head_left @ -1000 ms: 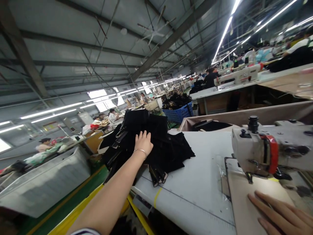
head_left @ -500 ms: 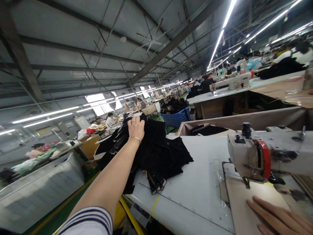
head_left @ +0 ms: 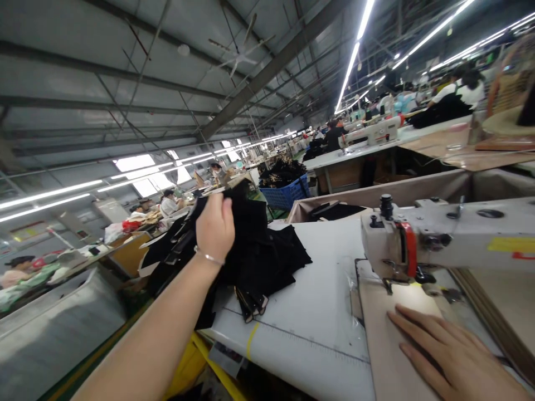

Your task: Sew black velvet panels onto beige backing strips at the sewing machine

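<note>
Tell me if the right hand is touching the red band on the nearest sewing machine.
Apart. The head view shows pale surface between the right hand and the red band above it.

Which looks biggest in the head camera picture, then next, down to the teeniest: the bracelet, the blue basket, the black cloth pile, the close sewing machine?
1. Black cloth pile and sewing machine: too alike to rank; the machine runs off the edge
2. Blue basket
3. Bracelet

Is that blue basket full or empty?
Full: dark cloth pieces heap up above the rim of the blue plastic basket.
</note>
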Demonstrator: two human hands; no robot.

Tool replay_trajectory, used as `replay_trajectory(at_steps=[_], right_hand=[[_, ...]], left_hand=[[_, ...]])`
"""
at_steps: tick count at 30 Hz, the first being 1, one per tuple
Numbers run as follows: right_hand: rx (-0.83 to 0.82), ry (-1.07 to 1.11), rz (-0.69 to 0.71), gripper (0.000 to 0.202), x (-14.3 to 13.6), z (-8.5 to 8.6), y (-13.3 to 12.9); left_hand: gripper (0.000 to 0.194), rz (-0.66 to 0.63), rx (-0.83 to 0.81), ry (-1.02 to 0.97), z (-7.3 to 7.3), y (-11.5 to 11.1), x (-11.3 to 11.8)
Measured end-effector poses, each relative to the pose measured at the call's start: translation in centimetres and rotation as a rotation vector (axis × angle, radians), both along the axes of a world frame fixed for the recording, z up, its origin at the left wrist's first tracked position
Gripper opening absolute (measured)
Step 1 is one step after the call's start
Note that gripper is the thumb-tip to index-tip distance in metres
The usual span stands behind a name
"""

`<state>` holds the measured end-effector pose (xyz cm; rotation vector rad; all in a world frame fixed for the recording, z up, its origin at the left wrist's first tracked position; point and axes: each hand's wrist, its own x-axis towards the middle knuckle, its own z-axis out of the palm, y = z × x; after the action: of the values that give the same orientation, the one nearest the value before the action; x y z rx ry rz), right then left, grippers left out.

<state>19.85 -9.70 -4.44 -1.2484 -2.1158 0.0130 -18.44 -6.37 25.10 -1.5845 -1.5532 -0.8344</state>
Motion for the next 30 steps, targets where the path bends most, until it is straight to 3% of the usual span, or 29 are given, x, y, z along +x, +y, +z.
replay_trajectory(at_steps=[3, 5, 6, 8, 9, 12, 14, 18, 21, 24, 30], right_hand=[[-0.079, -0.156, -0.014, 0.052, -0.4, 1.9, -0.9], [-0.082, -0.183, -0.027, 0.05, -0.6, 3.1, -1.1], [-0.079, -0.196, -0.024, 0.047, -0.6, 3.6, -1.0], [-0.074, -0.222, -0.007, 0.042, -0.6, 4.2, -0.8], [-0.071, -0.23, -0.001, 0.041, -0.5, 4.4, -0.7], [-0.058, -0.236, -0.019, 0.045, -0.4, 4.4, -0.5], [-0.05, -0.238, -0.032, 0.048, -0.3, 4.2, -0.4], [-0.057, -0.246, -0.032, 0.045, -0.3, 4.1, -0.5], [-0.075, -0.246, -0.034, 0.043, -0.4, 4.3, -0.6], [-0.091, -0.242, -0.044, 0.044, -0.4, 4.6, -0.7], [-0.109, -0.244, -0.04, 0.044, -0.4, 5.0, -0.8]], left_hand=[[0.03, -0.422, -0.495, 0.072, -8.6, -4.9, 7.1], [0.029, -0.663, -0.857, 0.072, -13.8, -7.2, 10.3], [0.03, -0.786, -0.996, 0.073, -15.8, -7.5, 11.3], [0.035, -0.865, -1.067, 0.002, -18.3, -6.5, 12.1], [0.034, -0.806, -1.027, -0.046, -19.1, -5.1, 12.0], [0.025, -0.421, -0.852, -0.159, -19.9, 0.2, 11.3], [0.027, -0.292, -0.842, -0.188, -20.0, 3.1, 10.9], [0.02, -0.401, -0.924, -0.208, -19.7, 4.7, 11.2], [0.025, -0.648, -1.029, -0.241, -19.4, 3.9, 12.7], [0.024, -0.846, -1.136, -0.31, -20.2, 3.3, 14.9], [0.012, -0.705, -0.981, -0.321, -22.5, 3.6, 18.5]])
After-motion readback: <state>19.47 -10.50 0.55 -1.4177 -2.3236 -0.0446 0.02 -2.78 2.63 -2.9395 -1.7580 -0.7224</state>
